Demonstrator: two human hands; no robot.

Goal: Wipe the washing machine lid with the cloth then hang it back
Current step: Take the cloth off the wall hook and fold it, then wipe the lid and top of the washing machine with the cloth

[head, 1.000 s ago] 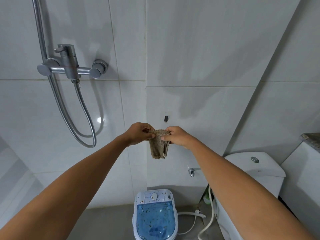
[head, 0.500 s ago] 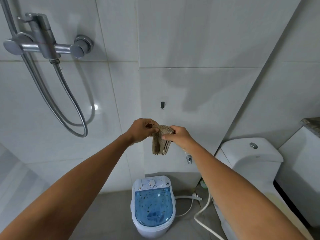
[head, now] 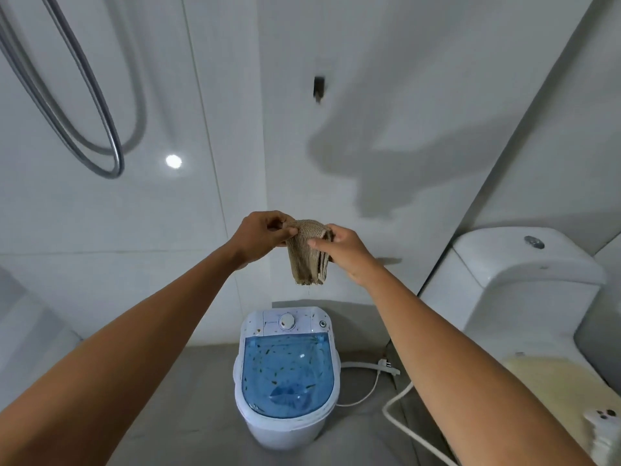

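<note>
**Cloth lowered from hook level; lid not yet wiped**

Both hands and the cloth [head: 307, 252] now sit lower against the wall than a second ago, and the wall hook [head: 318, 86] has shifted toward the upper centre of the frame, well apart from the cloth. The left hand [head: 262, 235] pinches the cloth's upper left edge; the right hand [head: 339, 252] grips its right side. The cloth hangs folded at mid-frame, above the washing machine lid [head: 285, 375] at lower centre.

Risks, judged from this position:

- The blue lid carries scattered dark specks. A bunched cloth would probably push them about rather than lift them.
- A thread or drip hangs below the cloth's lower edge; it could leave streaks.
- The power plug [head: 386, 364] and white hose [head: 400, 418] lie on the floor beside the machine. Drips or a careless step there could cause trouble.
</note>
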